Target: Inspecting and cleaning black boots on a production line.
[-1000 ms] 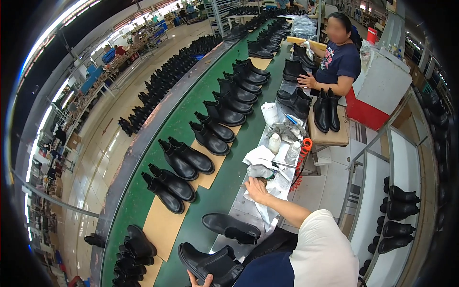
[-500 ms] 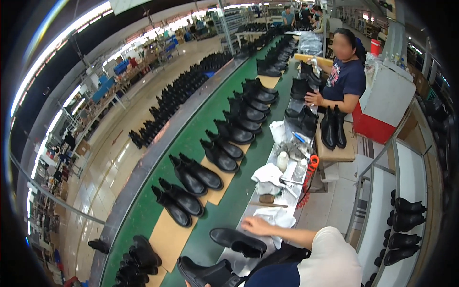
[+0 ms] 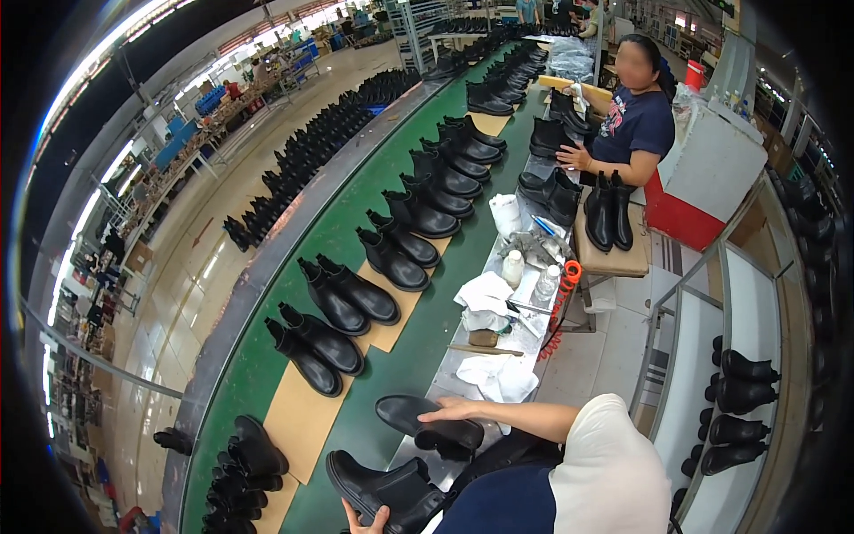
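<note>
My left hand (image 3: 366, 518) is closed around a black ankle boot (image 3: 378, 488) at the lower edge, its toe pointing up and left. Thumb and fingers show at the boot's near side. Just beyond it, another black ankle boot (image 3: 400, 412) lies on its side across the edge of the metal ledge, its dark sole partly showing. My right hand (image 3: 452, 409) reaches over this second boot from the right. Its fingers are stretched out, their tips touching the boot. A crumpled white cloth (image 3: 498, 378) lies just beyond the right hand.
Pairs of black boots (image 3: 391, 254) stand on cardboard sheets along the green conveyor belt (image 3: 253, 374). The metal ledge holds cloths, a brush (image 3: 483, 338), bottles (image 3: 513, 267) and an orange tape ring (image 3: 570, 270). A co-worker (image 3: 636, 125) handles boots farther along; boot racks (image 3: 747, 383) stand right.
My right hand has moved left from beside the white cloth onto the lying boot. More of my left hand now shows on its boot. The whole view has shifted slightly.
</note>
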`<act>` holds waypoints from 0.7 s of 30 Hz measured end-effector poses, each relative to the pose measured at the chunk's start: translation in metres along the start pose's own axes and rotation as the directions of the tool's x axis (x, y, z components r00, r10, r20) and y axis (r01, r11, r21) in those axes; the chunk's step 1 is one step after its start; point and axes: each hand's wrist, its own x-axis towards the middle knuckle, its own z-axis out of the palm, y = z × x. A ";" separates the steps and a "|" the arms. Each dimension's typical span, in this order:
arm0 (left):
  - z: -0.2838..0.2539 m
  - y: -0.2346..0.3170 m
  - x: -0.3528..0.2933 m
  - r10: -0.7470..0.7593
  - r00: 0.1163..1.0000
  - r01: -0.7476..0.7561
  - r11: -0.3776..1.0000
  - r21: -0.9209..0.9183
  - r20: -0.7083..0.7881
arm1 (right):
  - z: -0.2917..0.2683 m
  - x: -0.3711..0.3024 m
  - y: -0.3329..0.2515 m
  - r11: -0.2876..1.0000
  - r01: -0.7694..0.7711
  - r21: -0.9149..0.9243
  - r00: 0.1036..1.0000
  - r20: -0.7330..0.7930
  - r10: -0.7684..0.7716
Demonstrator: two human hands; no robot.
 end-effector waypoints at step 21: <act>-0.022 -0.052 0.016 0.019 0.998 -0.024 0.996 -0.082 -0.068 | 0.050 0.001 0.033 0.878 -0.089 0.471 0.995 0.009 0.096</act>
